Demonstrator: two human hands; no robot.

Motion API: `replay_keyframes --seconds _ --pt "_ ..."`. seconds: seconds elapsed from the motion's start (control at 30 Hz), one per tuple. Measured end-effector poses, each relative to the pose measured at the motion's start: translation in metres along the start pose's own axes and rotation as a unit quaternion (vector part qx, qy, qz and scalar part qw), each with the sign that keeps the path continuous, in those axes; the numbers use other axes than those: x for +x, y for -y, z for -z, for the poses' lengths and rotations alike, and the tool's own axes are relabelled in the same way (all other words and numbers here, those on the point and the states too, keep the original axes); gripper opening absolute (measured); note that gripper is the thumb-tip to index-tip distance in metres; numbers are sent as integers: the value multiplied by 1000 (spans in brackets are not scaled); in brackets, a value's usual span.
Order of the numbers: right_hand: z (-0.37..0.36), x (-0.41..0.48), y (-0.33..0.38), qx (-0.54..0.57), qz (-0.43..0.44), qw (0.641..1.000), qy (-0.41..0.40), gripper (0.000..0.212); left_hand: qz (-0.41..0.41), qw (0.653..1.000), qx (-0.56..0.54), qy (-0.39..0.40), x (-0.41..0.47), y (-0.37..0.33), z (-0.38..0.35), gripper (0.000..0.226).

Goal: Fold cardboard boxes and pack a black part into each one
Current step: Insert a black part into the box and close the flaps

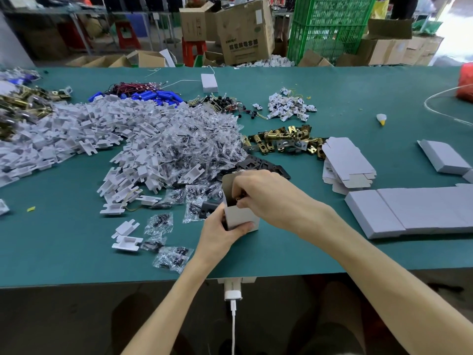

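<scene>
A small white cardboard box [239, 215] stands upright on the green table [76, 239], top flap [227, 181] raised. My left hand [221, 230] grips its lower part from the left. My right hand [266, 197] reaches over the open top, fingers curled and pinching a dark part with a metal bit [236, 198] inside the opening. Loose black plates [258, 165] lie just behind the box, and another black part [208, 208] lies left of it.
Heaps of white plastic pieces [76, 134] and bagged screws [189, 139] fill the left middle. Brass latches [284, 140] lie behind. Flat unfolded boxes [345, 165] and closed white boxes [419, 212] sit at right. A charger and cable [233, 295] hang at the table's front edge.
</scene>
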State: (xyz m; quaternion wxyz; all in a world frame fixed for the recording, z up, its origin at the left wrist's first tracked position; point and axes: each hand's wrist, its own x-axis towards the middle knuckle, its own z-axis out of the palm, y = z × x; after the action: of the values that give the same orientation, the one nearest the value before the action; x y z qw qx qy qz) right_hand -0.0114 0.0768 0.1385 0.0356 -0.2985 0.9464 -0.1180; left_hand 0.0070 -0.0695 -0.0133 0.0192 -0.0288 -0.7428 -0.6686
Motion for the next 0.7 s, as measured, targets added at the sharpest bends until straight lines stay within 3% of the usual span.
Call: replay_keyframes --seconds 0.23,0.4,0.53,0.7 --pt "-6 3 7 -123 20 991 47 11 -2 1000 4 -1 0 1 0 39" --pt "-7 -1 7 -132 15 990 54 12 -6 1000 14 4 -1 -4 0 36" --pt "-3 0 22 -138 39 989 -28 5 -11 999 31 11 -2 -5 -1 26" --pt "-7 17 60 -81 72 977 -182 10 -8 997 80 -7 -1 0 1 35"
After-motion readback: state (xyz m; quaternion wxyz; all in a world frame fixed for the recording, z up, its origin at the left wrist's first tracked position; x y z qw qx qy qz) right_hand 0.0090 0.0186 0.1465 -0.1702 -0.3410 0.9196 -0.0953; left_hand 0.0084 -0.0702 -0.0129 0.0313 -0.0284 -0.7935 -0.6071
